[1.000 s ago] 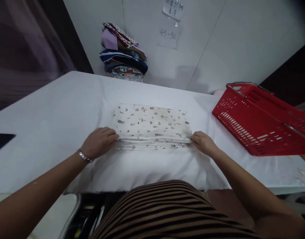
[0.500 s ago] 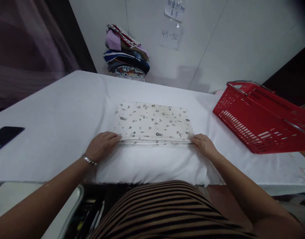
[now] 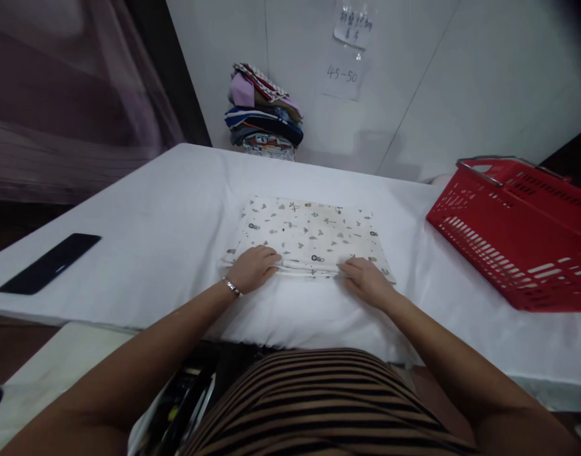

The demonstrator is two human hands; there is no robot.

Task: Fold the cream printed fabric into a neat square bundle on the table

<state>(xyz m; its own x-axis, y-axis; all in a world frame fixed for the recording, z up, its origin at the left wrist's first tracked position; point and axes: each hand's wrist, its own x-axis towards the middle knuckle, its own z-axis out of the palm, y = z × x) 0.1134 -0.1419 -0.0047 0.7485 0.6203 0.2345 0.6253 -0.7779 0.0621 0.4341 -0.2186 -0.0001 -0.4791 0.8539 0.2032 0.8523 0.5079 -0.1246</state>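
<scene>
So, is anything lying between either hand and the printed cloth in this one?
Nothing visible: the left hand and right hand both touch the near edge of the printed cloth. The red basket stands off to the right.

Our two forearms (image 3: 174, 339) slant in over the near edge of the bench (image 3: 143, 215), converging; our left hand (image 3: 252, 269) and right hand (image 3: 369, 282) stand apart, backs up, fingers (image 3: 266, 256) bent inward toward each other.
</scene>
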